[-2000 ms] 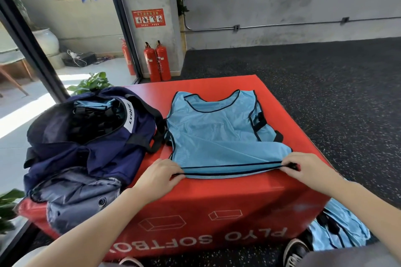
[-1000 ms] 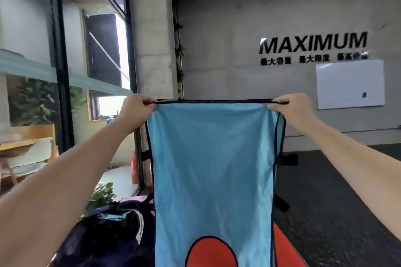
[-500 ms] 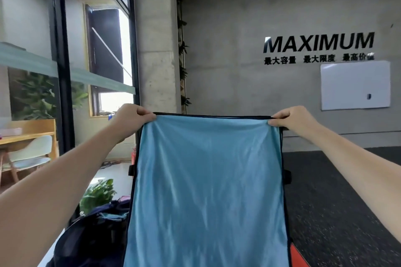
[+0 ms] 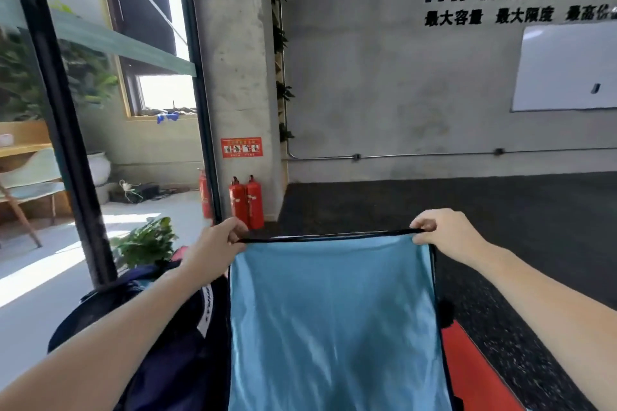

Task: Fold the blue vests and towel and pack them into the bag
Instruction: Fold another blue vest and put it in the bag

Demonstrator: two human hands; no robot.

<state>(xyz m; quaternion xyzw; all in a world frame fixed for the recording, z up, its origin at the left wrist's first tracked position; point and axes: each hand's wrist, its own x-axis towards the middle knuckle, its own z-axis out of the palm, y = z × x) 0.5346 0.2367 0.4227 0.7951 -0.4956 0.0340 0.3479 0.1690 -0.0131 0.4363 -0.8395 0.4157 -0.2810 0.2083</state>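
Observation:
A light blue vest (image 4: pixel 334 320) with black trim hangs stretched in front of me, held up by its black-edged hem. My left hand (image 4: pixel 213 248) pinches the hem's left corner and my right hand (image 4: pixel 444 233) pinches the right corner. The cloth drops out of the bottom of the view, so its neck and armholes are hidden. The navy bag (image 4: pixel 173 344) sits at the lower left, partly behind my left forearm and the vest. No towel is in view.
The red plyo box (image 4: pixel 474 374) shows at the lower right behind the vest. Red fire extinguishers (image 4: pixel 247 202) stand by a concrete pillar ahead. A potted plant (image 4: pixel 147 243) sits beyond the bag. Dark rubber floor (image 4: pixel 500 210) spreads to the right.
Two seconds ago the vest lay flat on the red box; I lifted it by the hem to chest height. Over the last half second my hands and the vest have come lower.

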